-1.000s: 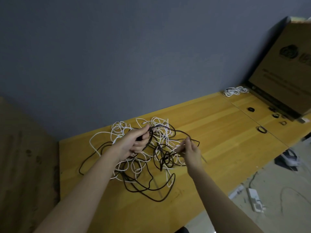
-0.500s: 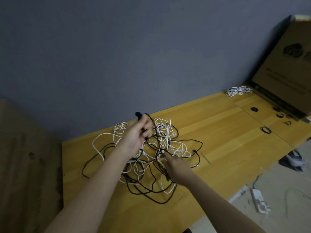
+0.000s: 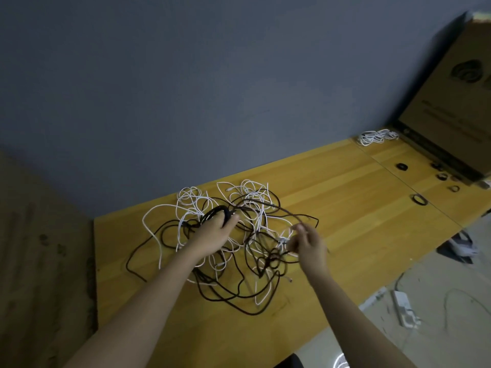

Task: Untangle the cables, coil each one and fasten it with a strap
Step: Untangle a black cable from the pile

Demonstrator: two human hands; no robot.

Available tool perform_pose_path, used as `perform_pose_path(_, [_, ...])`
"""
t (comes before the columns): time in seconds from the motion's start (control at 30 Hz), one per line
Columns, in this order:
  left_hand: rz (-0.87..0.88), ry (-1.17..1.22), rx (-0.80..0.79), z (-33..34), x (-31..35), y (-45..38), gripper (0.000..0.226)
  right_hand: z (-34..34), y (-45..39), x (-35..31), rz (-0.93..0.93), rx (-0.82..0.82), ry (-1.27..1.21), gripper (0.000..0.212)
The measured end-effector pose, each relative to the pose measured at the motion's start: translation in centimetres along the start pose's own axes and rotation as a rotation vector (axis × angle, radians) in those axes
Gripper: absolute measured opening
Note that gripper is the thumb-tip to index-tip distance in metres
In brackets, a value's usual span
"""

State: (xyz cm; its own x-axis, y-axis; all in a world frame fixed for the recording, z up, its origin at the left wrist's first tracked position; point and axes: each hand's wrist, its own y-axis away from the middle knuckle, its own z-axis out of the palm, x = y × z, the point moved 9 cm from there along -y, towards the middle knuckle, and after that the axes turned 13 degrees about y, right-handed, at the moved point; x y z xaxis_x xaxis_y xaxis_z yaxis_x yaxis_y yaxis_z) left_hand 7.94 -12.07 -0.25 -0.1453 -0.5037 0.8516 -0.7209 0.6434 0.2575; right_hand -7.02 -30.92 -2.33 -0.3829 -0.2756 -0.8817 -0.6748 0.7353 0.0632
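Gripping bunched loops of thin dark brown cable (image 3: pixel 220 211), left hand (image 3: pixel 212 235) curling round them above tangled heap of black and white cables (image 3: pixel 225 243) lying mid yellow wooden tabletop (image 3: pixel 345 208). Right hand (image 3: pixel 305 244) pinching dark strand at heap's right edge. Coiled white cable bundle (image 3: pixel 376 136) sitting far right by wall, near leaning brown cardboard box (image 3: pixel 457 102). Small black strap rings (image 3: pixel 419 199) lying well apart from heap. White power strip (image 3: pixel 403 309) lying on floor.
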Motion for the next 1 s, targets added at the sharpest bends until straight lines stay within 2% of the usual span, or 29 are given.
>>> perform_pose_path(0.03, [-0.018, 0.030, -0.054, 0.1, -0.3, 0.2, 0.052, -1.3, -0.6, 0.2, 0.004, 0.084, 0.033, 0.028])
perform_pose_path(0.1, [-0.091, 0.190, -0.206, 0.8, -0.2, 1.0, 0.051, -2.4, -1.4, -0.7, -0.048, 0.143, 0.122, 0.026])
perform_pose_path(0.2, [-0.165, 0.510, -0.462, 2.2, 1.7, 2.9, 0.047, -1.6, -2.0, -1.8, -0.096, 0.099, 0.413, 0.029])
perform_pose_path(0.27, [-0.134, 0.804, -0.574, 2.4, 3.8, 3.7, 0.046, 0.5, -1.9, -2.1, -0.155, -0.023, 0.724, 0.033])
perform_pose_path(0.33, [-0.060, 1.057, -0.552, 1.5, 5.8, 3.4, 0.044, 3.3, -0.7, -2.8, -0.321, -0.161, 1.011, 0.029])
perform_pose_path(0.4, [0.003, 1.230, -0.412, 0.5, 6.8, 2.5, 0.034, 6.5, 1.6, -3.9, -0.627, -0.193, 1.199, 0.019])
perform_pose_path(0.47, [0.044, 1.301, -0.239, 0.0, 7.0, 1.5, 0.019, 8.8, 4.7, -5.5, -0.909, -0.154, 1.149, 0.021])
perform_pose_path(0.5, [0.059, 1.244, -0.155, 0.0, 6.7, 1.1, 0.016, 9.6, 5.9, -6.2, -1.003, -0.145, 1.083, 0.014])
perform_pose_path(0.53, [0.079, 1.076, -0.073, 0.0, 6.1, 0.7, 0.014, 10.1, 6.8, -6.9, -1.066, -0.141, 0.996, 0.008])
perform_pose_path(0.57, [0.100, 0.812, -0.013, 0.1, 5.5, 0.4, 0.013, 10.1, 7.2, -7.2, -1.048, -0.142, 0.918, 0.018])
perform_pose_path(0.63, [0.104, 0.281, -0.015, 0.9, 4.4, 0.0, 0.022, 9.6, 6.5, -7.1, -0.844, -0.216, 0.723, 0.028])
perform_pose_path(0.7, [0.039, -0.017, -0.110, 2.1, 2.8, 0.0, 0.034, 9.1, 5.0, -5.1, -0.532, -0.380, 0.534, 0.018])
perform_pose_path(0.77, [-0.037, -0.246, -0.216, 3.3, 1.3, 0.2, 0.050, 8.6, 4.3, -3.6, -0.331, -0.485, 0.382, 0.014])
perform_pose_path(0.83, [-0.053, -0.427, -0.332, 5.0, 0.3, 0.7, 0.048, 8.1, 3.9, -2.6, -0.222, -0.573, 0.315, 0.028])
perform_pose_path(0.87, [-0.051, -0.485, -0.380, 5.7, 0.0, 0.9, 0.044, 7.9, 3.9, -2.2, -0.220, -0.616, 0.357, 0.033])
perform_pose_path(0.93, [-0.068, -0.456, -0.448, 6.6, -0.8, 1.3, 0.039, 7.9, 3.9, -0.9, -0.292, -0.718, 0.505, 0.041])
perform_pose_path(1.0, [-0.071, -0.406, -0.494, 6.9, -1.4, 1.6, 0.045, 8.4, 4.1, 0.3, -0.439, -0.774, 0.680, 0.036])
